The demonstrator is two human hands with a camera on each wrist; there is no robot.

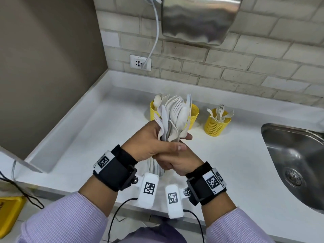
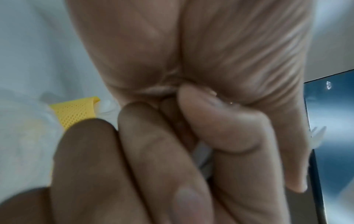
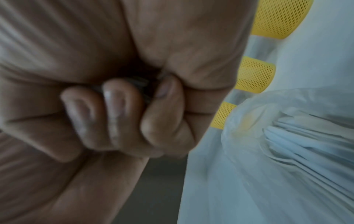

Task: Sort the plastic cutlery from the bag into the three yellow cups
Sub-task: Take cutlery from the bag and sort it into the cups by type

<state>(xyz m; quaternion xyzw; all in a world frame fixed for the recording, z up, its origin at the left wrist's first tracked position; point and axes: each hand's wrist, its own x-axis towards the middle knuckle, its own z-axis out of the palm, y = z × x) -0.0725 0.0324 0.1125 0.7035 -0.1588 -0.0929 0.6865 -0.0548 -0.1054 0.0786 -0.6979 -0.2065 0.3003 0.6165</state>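
Observation:
Both hands hold one upright bundle of white plastic cutlery (image 1: 175, 116) above the counter. My left hand (image 1: 157, 142) wraps round its middle. My right hand (image 1: 177, 163) grips it just below, with the fingers (image 3: 122, 112) curled tight. The handles' lower end sits in a thin clear bag (image 3: 287, 151) that hangs under the hands. Three yellow mesh cups stand behind. The left cup (image 1: 154, 111) holds spoons, the middle cup (image 1: 194, 114) is partly hidden by the bundle, and the right cup (image 1: 217, 123) holds forks.
A steel sink (image 1: 294, 155) is set into the white counter (image 1: 87, 146) at the right. A brick wall with a socket (image 1: 140, 63) and a cable runs behind the cups. A yellow object (image 1: 8, 211) lies at the lower left.

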